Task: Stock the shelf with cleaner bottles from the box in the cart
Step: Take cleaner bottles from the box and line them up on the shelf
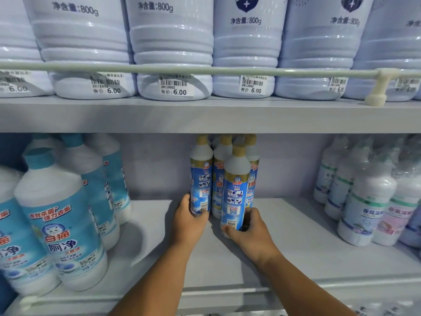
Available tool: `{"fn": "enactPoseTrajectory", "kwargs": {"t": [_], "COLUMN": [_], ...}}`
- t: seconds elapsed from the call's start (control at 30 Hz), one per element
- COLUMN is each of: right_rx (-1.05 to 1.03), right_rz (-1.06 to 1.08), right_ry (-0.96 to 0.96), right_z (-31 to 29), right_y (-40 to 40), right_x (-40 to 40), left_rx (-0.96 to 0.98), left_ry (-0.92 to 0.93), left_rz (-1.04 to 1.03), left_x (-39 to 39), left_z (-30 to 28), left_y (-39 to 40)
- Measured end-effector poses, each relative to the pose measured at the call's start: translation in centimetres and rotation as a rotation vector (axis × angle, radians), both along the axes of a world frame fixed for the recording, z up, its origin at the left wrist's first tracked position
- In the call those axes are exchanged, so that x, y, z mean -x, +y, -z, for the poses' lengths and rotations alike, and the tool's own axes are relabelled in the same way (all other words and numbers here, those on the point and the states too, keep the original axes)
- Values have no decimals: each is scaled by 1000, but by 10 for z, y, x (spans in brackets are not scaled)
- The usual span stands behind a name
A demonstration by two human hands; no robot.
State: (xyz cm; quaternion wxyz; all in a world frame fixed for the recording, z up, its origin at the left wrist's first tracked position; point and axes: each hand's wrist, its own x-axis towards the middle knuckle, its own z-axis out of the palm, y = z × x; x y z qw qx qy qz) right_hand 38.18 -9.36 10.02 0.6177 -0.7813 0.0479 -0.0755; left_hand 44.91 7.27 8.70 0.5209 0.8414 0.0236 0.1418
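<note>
Several slim white cleaner bottles with gold caps and blue labels stand clustered at the back middle of the lower shelf [284, 242]. My left hand [189, 221] grips the base of the leftmost bottle [200, 179]. My right hand [248, 231] wraps the base of the front bottle [235, 190], which stands upright just ahead of the cluster. Two more bottles [219, 176] stand behind, partly hidden. The box and cart are out of view.
Wide white toilet-cleaner bottles with teal caps [61, 224] fill the shelf's left. White bottles with green and pink labels [366, 201] stand on the right. The upper shelf [205, 115] holds large pale 800g bottles [173, 49] behind a rail [250, 70].
</note>
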Motion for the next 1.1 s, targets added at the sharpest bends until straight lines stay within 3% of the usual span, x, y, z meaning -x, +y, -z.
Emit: {"fn": "enactPoseTrajectory", "kwargs": {"t": [0.8, 0.93, 1.0, 1.1], "right_rx": [89, -19, -99, -367], "right_rz": [-17, -44, -67, -158], "right_ry": [-44, -34, -9, 38], "right_z": [11, 4, 4, -1], "right_y": [-3, -3, -1, 1], "right_x": [-9, -2, -1, 8], "left_rx": [75, 84, 85, 125], "left_ry": [-54, -210, -253, -107], "left_rz": [-86, -167, -27, 189], "left_x": [-1, 17, 26, 47], "left_z": [2, -15, -19, -15], "left_y": [-3, -6, -12, -26]}}
